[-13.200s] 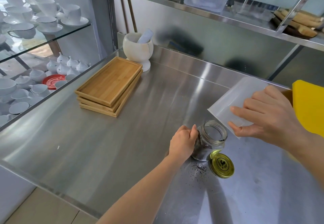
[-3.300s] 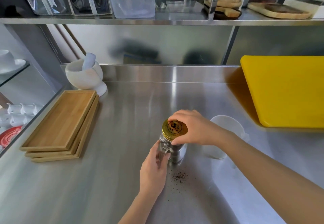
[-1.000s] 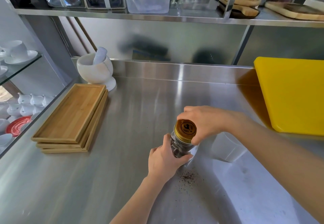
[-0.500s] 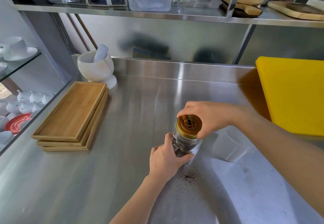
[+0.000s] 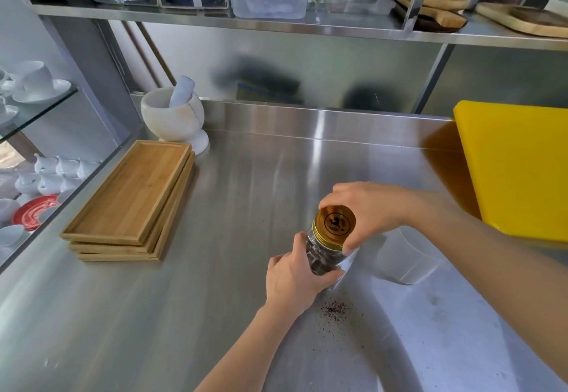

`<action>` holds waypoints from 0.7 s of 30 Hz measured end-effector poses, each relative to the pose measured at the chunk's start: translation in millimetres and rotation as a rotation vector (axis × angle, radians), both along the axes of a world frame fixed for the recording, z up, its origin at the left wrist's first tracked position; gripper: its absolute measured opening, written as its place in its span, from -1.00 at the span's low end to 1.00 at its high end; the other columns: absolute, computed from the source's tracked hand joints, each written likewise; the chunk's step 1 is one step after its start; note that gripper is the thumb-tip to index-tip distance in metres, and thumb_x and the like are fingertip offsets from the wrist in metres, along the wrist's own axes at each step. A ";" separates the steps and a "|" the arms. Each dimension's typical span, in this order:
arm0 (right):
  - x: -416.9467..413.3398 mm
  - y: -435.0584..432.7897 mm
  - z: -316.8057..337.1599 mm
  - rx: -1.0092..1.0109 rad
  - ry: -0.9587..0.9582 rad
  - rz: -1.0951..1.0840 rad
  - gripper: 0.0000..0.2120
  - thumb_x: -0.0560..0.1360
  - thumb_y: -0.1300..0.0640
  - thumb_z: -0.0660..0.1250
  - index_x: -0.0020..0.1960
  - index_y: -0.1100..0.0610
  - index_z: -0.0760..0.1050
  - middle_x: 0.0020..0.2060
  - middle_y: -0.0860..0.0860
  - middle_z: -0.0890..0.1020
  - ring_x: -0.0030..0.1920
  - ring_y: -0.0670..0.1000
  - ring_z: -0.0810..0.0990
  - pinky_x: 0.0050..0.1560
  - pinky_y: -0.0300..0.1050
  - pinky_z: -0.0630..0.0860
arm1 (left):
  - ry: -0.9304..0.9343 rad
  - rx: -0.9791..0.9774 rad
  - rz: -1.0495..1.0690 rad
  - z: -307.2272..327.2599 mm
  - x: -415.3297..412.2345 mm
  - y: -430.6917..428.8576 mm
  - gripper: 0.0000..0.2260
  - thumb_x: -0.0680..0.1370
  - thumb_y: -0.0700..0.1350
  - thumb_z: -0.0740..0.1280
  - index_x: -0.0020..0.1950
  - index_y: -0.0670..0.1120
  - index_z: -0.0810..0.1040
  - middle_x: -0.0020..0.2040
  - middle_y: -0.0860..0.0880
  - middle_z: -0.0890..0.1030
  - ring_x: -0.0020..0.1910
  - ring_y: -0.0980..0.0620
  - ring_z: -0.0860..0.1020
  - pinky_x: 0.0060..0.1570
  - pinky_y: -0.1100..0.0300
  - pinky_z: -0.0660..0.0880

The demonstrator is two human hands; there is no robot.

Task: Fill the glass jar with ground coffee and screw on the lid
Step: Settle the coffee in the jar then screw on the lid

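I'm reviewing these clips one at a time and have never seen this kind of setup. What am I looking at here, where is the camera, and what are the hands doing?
There is no machine: a person wears one wide-angle camera on the head, looking forward and down at their own bare hands, so the arms enter from the bottom edge. The left hand grips the glass jar, which has dark coffee inside. The right hand holds the gold lid on top of the jar. All this happens at a stainless steel counter. On it lie spilled coffee grounds, a translucent plastic container, a stack of bamboo trays, a white mortar and pestle and a yellow cutting board. Whether the lid is fully tight cannot be told.
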State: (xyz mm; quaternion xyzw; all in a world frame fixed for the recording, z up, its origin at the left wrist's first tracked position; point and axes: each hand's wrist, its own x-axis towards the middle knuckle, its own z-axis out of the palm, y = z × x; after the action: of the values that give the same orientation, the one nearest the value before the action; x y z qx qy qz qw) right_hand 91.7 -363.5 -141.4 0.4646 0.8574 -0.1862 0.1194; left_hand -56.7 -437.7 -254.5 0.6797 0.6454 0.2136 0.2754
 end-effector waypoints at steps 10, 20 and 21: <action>-3.0 -4.6 3.4 0.035 -0.092 -0.072 -0.32 0.26 -0.42 0.32 0.27 -0.14 0.30 0.08 -0.10 0.47 0.08 -0.01 0.48 0.01 -0.09 0.46 | 0.022 -0.003 -0.005 0.0 -0.2 -0.2 -0.38 0.36 0.31 0.34 0.26 0.01 0.23 0.07 0.05 0.63 0.10 -0.07 0.56 0.22 0.12 0.30; 2.1 0.4 -4.6 -0.069 0.033 0.112 -0.34 0.29 0.14 0.50 0.24 -0.24 0.28 0.12 -0.07 0.37 0.12 0.01 0.42 0.04 0.00 0.55 | 0.017 -0.015 0.000 -0.2 0.8 -0.7 -0.37 0.36 0.30 0.34 0.26 0.01 0.24 0.14 0.06 0.60 0.15 -0.08 0.53 0.24 0.12 0.31; 1.8 1.1 -4.1 -0.068 0.024 0.115 -0.33 0.28 0.14 0.50 0.24 -0.23 0.28 0.12 -0.07 0.38 0.12 0.02 0.42 0.03 0.00 0.55 | 0.014 -0.015 -0.002 -0.5 0.8 -0.7 -0.38 0.36 0.30 0.35 0.26 0.01 0.24 0.14 0.06 0.61 0.14 -0.08 0.54 0.23 0.12 0.30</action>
State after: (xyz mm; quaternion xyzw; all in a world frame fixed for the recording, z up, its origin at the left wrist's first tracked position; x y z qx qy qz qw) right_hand 93.6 -362.3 -145.5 0.4078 0.8774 -0.2137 0.1352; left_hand -55.9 -438.3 -255.0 0.6796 0.6484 0.2037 0.2761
